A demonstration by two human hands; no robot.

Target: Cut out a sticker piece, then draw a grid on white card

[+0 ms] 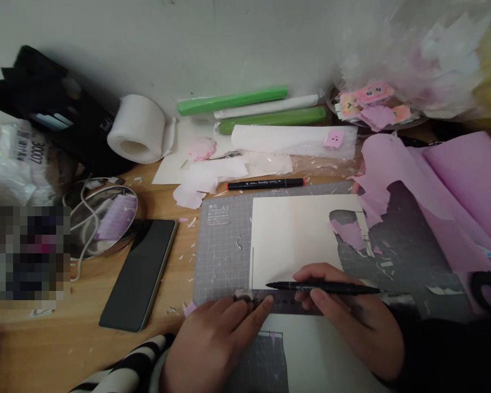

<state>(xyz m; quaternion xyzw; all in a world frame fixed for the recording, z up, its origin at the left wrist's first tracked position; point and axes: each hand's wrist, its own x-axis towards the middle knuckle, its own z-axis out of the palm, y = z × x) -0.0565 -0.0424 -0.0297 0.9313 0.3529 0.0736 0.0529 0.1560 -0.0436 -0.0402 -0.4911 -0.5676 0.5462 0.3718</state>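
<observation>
My right hand (347,316) grips a slim black pen (284,285) between thumb and fingers. The pen lies nearly level, its tip pointing left, just above the far edge of a ruler (284,302). With its index finger stretched out and the others curled, my left hand (213,341) presses the ruler onto a cream sheet of paper (294,240). The ruler runs across the sheet, its right part hidden behind my right hand. A thin dark line shows near the sheet's left edge. Underneath is a grey cutting mat (223,254).
Left of the mat lies a phone (139,275), near a round container (137,202). Behind are a toilet roll (137,128), a dark marker (265,184) and green rolls (233,100). Pink paper (470,191) and scissors (489,292) lie right. Paper scraps (347,234) litter the mat.
</observation>
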